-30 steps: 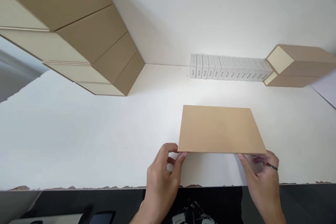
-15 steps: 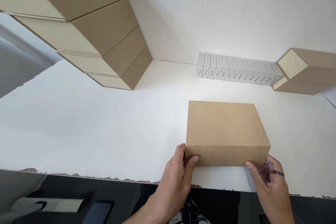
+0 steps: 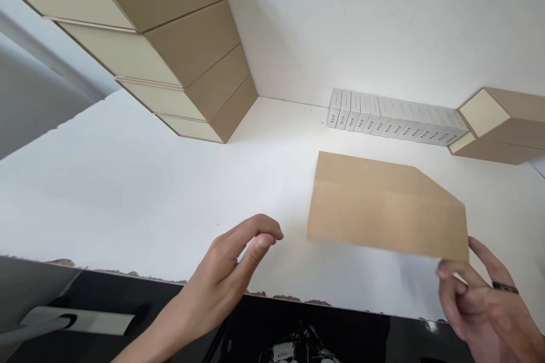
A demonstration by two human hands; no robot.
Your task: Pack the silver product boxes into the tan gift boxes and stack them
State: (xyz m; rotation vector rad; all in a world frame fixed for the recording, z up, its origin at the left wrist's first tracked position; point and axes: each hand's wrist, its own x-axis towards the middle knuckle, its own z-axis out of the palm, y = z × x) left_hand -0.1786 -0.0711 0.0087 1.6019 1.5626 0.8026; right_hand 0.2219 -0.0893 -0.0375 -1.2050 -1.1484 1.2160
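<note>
A plain brown cardboard box (image 3: 383,212) is tilted above the white tabletop, its front edge lifted and a shadow beneath it. My right hand (image 3: 489,295), with a dark ring on one finger, grips the box's near right corner; the finger edges are blurred by motion. To the left of the box, apart from it, hovers my left hand (image 3: 232,266). Its fingers are loosely curved with a gap to the thumb, and nothing is in it.
Large brown boxes (image 3: 200,57) are stacked high at the back left. A row of small white boxes (image 3: 395,119) stands along the wall, ending beside more brown boxes (image 3: 511,125) at the right. The tabletop's front edge (image 3: 162,281) is chipped.
My left hand has let go of the box and moved left. The box's front has risen and its near right corner has shifted right with my right hand.
</note>
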